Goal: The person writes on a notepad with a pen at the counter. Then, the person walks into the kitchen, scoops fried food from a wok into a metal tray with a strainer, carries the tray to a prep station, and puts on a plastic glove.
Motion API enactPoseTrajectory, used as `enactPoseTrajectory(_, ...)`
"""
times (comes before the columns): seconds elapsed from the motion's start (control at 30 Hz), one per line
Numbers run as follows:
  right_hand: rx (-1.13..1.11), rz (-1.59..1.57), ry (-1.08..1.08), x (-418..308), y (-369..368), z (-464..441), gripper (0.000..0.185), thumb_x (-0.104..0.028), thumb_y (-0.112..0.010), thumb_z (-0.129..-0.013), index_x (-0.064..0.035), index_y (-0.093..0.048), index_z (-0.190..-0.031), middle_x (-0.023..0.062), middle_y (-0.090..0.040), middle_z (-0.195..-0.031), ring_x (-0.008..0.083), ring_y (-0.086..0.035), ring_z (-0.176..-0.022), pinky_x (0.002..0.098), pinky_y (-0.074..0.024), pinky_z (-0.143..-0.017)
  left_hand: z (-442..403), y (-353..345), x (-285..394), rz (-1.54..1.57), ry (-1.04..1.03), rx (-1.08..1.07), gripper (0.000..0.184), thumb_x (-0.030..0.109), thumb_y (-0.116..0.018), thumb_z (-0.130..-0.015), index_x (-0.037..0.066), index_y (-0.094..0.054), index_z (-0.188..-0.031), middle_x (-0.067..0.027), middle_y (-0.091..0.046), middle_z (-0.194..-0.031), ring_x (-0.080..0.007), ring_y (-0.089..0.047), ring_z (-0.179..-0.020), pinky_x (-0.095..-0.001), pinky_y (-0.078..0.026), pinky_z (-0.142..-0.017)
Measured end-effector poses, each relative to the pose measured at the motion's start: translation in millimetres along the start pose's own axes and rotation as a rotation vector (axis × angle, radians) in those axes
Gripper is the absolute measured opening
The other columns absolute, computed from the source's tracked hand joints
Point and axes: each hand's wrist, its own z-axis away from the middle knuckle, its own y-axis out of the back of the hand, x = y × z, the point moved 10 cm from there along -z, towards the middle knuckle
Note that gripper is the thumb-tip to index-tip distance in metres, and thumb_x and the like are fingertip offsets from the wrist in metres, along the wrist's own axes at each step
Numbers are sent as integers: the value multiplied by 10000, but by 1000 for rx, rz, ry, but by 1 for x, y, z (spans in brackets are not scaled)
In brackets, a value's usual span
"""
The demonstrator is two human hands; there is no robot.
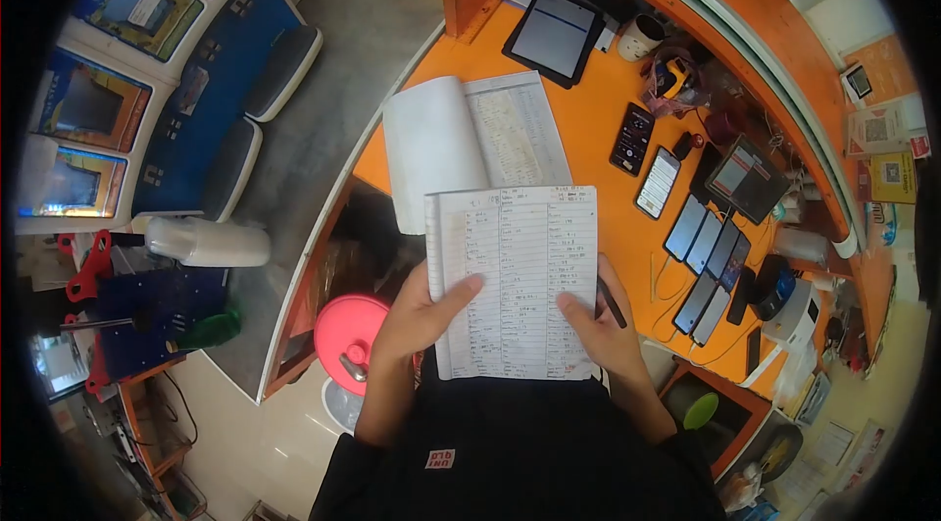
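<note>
A lined notebook (524, 276) with handwritten columns is held up in front of me, above the near edge of the orange desk. My left hand (426, 310) grips its left side, the thumb lying on the page. On the opposite side my right hand (603, 320) grips the notebook too, thumb on the paper. A dark pen (612, 303) sticks out between the fingers of that hand. Just beyond lies an open ledger (520, 134), one white page (431, 144) curled over to the left.
On the orange desk (598, 212) are a tablet (554, 36), a mug (641, 37), a phone (632, 139) and several more phones at right with cables. A pink-lidded container (353, 333) stands below left. Drink dispensers (88, 104) line the far left.
</note>
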Motion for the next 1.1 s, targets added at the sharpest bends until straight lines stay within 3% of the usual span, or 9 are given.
enactPoseTrajectory(0.3,123,48,-51,34,38,6,338,6,-555,-904,24,-435,-1219,103,-574,-1087,143,-534,-1021,270,-428,-896,-29,-8,-37,-421,84,-42,418,123,-573,-929,-22,-456,-1302,-129,-619,-1151,-179,-585,-1025,-324,-449,-909)
enactPoseTrajectory(0.4,230,15,-81,51,67,16,364,-12,-576,-906,25,-430,-1238,112,-576,-1120,149,-537,-1028,270,-427,-902,-28,-16,-39,-611,312,-113,456,195,-573,-934,32,-441,-1339,-151,-615,-1162,-224,-622,-976,-331,-468,-880)
enactPoseTrajectory(0.43,278,25,-90,57,80,21,376,-15,-582,-906,25,-427,-1246,115,-576,-1131,151,-539,-1030,270,-427,-903,-31,-18,-41,-602,186,-129,495,266,-567,-937,67,-422,-1366,-173,-611,-1166,-254,-639,-950,-343,-486,-836)
enactPoseTrajectory(0.53,416,44,-120,77,121,30,386,-29,-577,-914,36,-420,-1260,117,-587,-1122,158,-552,-1006,267,-432,-886,-31,-16,-70,-711,193,-195,512,283,-562,-940,60,-415,-1376,-180,-600,-1201,-254,-637,-979,-358,-486,-825)
enactPoseTrajectory(0.7,423,283,-103,87,161,18,319,-50,-559,-930,28,-457,-1223,107,-603,-1048,150,-560,-964,264,-447,-836,-33,-40,-68,-768,-59,-338,452,230,-591,-916,42,-488,-1315,-149,-615,-1168,-279,-614,-1008,-375,-479,-865)
enactPoseTrajectory(0.83,456,428,-158,131,211,-3,233,-76,-562,-936,6,-500,-1144,88,-603,-989,146,-565,-892,263,-462,-758,-14,-96,-13,-311,-213,-645,324,216,-618,-896,43,-577,-1168,-143,-620,-1103,-276,-605,-999,-372,-474,-865)
enactPoseTrajectory(0.93,614,718,97,131,230,-3,243,-156,-566,-950,7,-517,-1122,77,-594,-1016,151,-572,-917,272,-456,-816,25,-140,50,228,-372,-1018,224,168,-628,-872,69,-593,-1071,-125,-624,-972,-306,-620,-920,-393,-483,-799)
enactPoseTrajectory(1.07,510,767,-26,142,195,-36,190,-115,-556,-948,4,-550,-1096,88,-593,-1016,153,-578,-888,267,-455,-811,26,-157,67,668,-375,-1259,241,199,-604,-886,54,-591,-1077,-127,-627,-982,-299,-618,-905,-394,-491,-788)
enactPoseTrajectory(1.1,453,727,-76,154,185,-50,174,-81,-552,-941,6,-561,-1090,99,-599,-1049,175,-585,-917,287,-444,-873,19,-159,59,727,-369,-1270,247,207,-598,-889,50,-590,-1079,-127,-627,-985,-297,-618,-901,-394,-493,-786)
